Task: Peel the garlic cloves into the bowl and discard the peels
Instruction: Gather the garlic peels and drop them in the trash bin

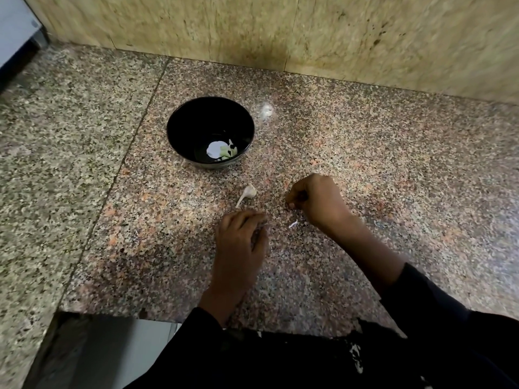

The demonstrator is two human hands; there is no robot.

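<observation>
A black bowl (pixel 179 130) stands on the granite counter and holds a few pale peeled garlic cloves (pixel 229 151). In front of it lies a garlic piece with a stem (pixel 247 193). My left hand (pixel 241 242) rests palm down on the counter below that piece, fingers loosely bent, fingertips on the stone. To the right, my right hand (pixel 317 200) has its fingers curled tight with the tips on the counter; nothing shows between them. A small white peel scrap (pixel 293 224) lies beside my right wrist.
The speckled granite counter (pixel 393 164) runs back to a beige tiled wall (pixel 280 29). Its front edge drops off at the lower left, with a gap below (pixel 98 352). A white appliance corner (pixel 14 29) sits at the far left.
</observation>
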